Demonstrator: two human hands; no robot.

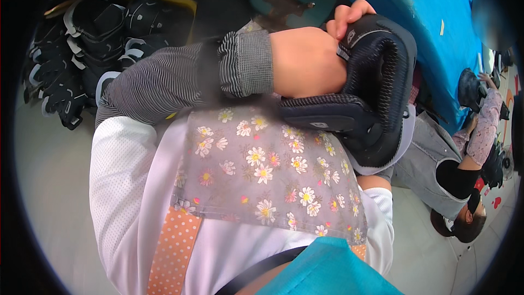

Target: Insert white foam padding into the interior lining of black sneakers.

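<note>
A black padded shoe-like piece (376,93) with a ribbed dark lining and a pale grey edge is held in front of my chest, tilted on its side. My left hand (322,57) reaches across from the left and grips it by its upper side, near a small tab. Bent fingertips show at the top rim; they look like the left hand's, though the join is partly hidden. My right forearm goes up behind the piece, which hides that hand and its fingers. A floral apron (267,169) lies beneath the piece.
Stacked black pieces (98,27) with grey edges stand at the far left. A blue-covered surface (436,38) runs along the upper right. Beside it, another person in a grey vest (431,147) handles a black piece (469,90). A dark metal fixture (284,8) sits at the top.
</note>
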